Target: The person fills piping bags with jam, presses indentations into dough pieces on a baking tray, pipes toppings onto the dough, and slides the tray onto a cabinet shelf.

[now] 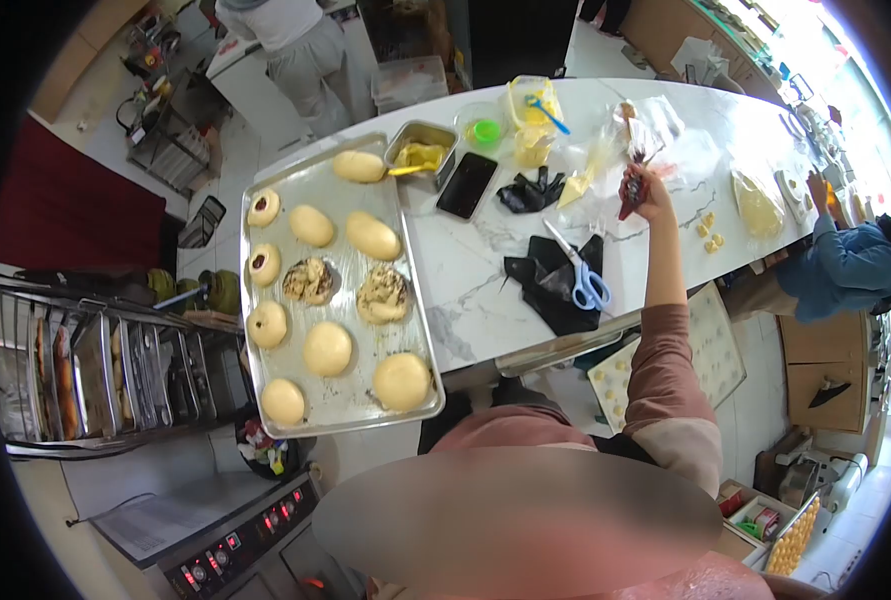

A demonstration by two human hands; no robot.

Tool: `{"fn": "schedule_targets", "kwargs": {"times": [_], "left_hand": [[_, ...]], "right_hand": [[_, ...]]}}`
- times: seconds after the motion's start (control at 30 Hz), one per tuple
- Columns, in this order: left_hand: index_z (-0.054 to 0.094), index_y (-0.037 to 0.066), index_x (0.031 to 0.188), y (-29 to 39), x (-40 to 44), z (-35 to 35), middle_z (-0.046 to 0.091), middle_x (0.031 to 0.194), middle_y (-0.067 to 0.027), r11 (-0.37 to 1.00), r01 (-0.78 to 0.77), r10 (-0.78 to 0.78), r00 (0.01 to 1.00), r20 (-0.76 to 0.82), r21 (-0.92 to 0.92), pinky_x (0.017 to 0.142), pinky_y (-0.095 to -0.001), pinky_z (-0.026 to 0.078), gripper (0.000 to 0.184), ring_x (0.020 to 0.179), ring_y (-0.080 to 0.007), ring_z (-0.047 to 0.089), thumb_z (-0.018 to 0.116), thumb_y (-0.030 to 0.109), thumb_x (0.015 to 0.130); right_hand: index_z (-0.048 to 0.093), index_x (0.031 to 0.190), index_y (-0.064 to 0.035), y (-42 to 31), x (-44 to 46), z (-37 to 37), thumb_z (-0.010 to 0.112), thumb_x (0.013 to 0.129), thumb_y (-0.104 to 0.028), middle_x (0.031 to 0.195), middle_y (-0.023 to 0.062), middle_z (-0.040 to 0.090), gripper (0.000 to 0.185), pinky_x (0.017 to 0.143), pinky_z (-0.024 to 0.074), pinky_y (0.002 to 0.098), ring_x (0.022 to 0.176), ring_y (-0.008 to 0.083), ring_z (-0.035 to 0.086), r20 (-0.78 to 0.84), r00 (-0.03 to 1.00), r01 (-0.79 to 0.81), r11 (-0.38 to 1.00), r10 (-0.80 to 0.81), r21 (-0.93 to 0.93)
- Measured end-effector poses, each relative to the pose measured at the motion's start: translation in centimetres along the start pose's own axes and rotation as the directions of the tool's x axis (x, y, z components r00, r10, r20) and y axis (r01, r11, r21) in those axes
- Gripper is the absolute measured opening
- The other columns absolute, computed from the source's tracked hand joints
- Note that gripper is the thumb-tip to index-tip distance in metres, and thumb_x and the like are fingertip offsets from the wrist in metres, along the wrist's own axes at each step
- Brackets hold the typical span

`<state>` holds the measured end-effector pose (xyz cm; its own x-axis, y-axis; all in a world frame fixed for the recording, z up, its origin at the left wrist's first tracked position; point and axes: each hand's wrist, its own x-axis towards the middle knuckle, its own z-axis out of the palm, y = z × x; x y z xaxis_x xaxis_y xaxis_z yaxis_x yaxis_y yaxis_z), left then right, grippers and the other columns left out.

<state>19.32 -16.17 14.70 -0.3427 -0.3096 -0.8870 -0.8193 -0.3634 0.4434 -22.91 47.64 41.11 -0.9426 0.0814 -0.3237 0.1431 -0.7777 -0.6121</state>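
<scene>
My right hand [651, 196] is stretched out over the marble table, its fingers closed round a bag of dark red filling [629, 196]. Just left of it lies a piping bag with pale yellow cream [577, 186]. Blue-handled scissors [587, 284] rest on black plastic [545, 290] nearer to me. On the left, a large metal tray [420, 385] carries several dough buns, two of them with dark filling in the middle and two with a rough, speckled surface. My left hand does not show.
A black phone [467, 186], a metal container [443, 136] with yellow filling and a yellow tub [533, 100] stand right of the tray. A co-worker [835, 265] is at the table's right end; another person [300, 55] stands beyond it. Racks of trays are at left.
</scene>
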Motion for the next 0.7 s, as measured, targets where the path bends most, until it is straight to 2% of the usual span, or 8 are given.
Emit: {"fn": "schedule_targets", "kwargs": {"times": [0.07,0.17,0.3,0.37,0.4,0.5,0.6,0.7], "left_hand": [[0.044,0.002,0.105,0.5,0.1,-0.7,0.048,0.098,-0.0117,1.0,-0.001,0.001,1.0,-0.001,-0.002,0.073,-0.0355,0.041,0.034,0.086,-0.0244,0.048,0.042,0.024,0.079],[0.044,0.003,0.105,1.4,0.2,-1.7,0.048,0.098,-0.0115,1.0,-0.009,0.008,1.0,-0.03,-0.028,0.073,-0.0354,0.04,0.034,0.087,-0.0244,0.048,0.043,0.025,0.079],[0.044,0.003,0.106,3.1,-0.4,-1.5,0.048,0.099,-0.0112,0.997,0.027,-0.034,0.995,-0.096,-0.074,0.074,-0.0352,0.04,0.035,0.088,-0.0243,0.048,0.043,0.026,0.079],[0.044,0.003,0.106,3.3,-0.9,-1.5,0.048,0.1,-0.011,0.993,0.044,-0.056,0.991,-0.119,-0.107,0.074,-0.0352,0.04,0.036,0.089,-0.0242,0.047,0.043,0.026,0.079],[0.044,0.005,0.106,3.0,-0.8,-1.6,0.048,0.099,-0.0104,0.991,0.045,-0.061,0.99,-0.127,-0.126,0.074,-0.0355,0.039,0.035,0.088,-0.024,0.048,0.044,0.027,0.079],[0.043,0.009,0.106,1.2,0.0,-2.6,0.049,0.095,-0.0082,0.989,0.004,-0.022,0.993,-0.117,-0.148,0.072,-0.036,0.039,0.035,0.085,-0.0228,0.049,0.044,0.03,0.078],[0.046,0.012,0.099,-0.4,-0.2,-3.4,0.05,0.088,-0.0035,0.985,-0.026,0.011,0.996,-0.087,-0.173,0.066,-0.0357,0.04,0.029,0.079,-0.0195,0.051,0.045,0.032,0.078],[0.046,0.011,0.097,1.0,0.6,-5.7,0.051,0.086,-0.0043,0.899,-0.145,0.044,0.969,-0.243,-0.413,0.065,-0.0342,0.041,0.028,0.078,-0.0189,0.051,0.042,0.032,0.078]], "right_hand": [[0.049,0.079,-0.0048,0.8,2.1,-0.8,0.053,0.071,-0.013,0.065,0.0073,0.052,0.012,0.057,0.0435,0.0397,0.058,0.0225,0.05,-0.091,0.989,-0.124,0.991,0.119,-0.058],[0.05,0.079,-0.0041,2.0,3.2,1.8,0.05,0.073,-0.019,0.063,0.0076,0.053,0.016,0.057,0.0429,0.0366,0.057,0.0206,0.051,-0.383,0.922,-0.128,0.981,0.064,-0.145],[0.036,0.096,0.0011,2.6,4.8,2.6,0.045,0.074,-0.025,0.061,0.0206,0.052,0.035,0.052,0.0454,0.04,0.049,0.0318,0.05,-0.392,0.919,-0.112,0.976,0.031,-0.185],[0.035,0.096,0.0008,3.6,4.6,1.9,0.047,0.073,-0.027,0.068,0.0205,0.052,0.038,0.045,0.0465,0.0377,0.041,0.0308,0.049,-0.317,0.931,-0.006,0.862,-0.18,-0.506],[0.038,0.095,-0.0026,5.6,2.7,4.3,0.05,0.071,-0.027,0.072,0.0188,0.052,0.036,0.038,0.0452,0.0354,0.035,0.0299,0.046,-0.148,0.905,0.194,0.696,-0.399,-0.691],[0.043,0.105,-0.0075,13.9,-1.7,10.0,0.053,0.071,-0.022,0.088,0.0073,0.052,0.039,0.067,0.0398,0.0275,0.074,0.0154,0.052,0.008,0.823,0.348,0.493,-0.568,-0.798],[0.042,0.11,-0.0059,20.6,-7.4,16.0,0.05,0.073,-0.015,0.094,0.0044,0.049,0.038,0.075,0.0329,0.0233,0.086,0.0113,0.046,0.052,0.997,0.079,0.563,-0.064,-0.822],[0.043,0.107,-0.0009,26.5,-8.8,15.6,0.044,0.075,-0.007,0.084,0.0059,0.052,0.033,0.067,0.0397,0.0234,0.076,0.0123,0.05,0.305,0.913,0.177,0.41,0.271,-0.895]]}}
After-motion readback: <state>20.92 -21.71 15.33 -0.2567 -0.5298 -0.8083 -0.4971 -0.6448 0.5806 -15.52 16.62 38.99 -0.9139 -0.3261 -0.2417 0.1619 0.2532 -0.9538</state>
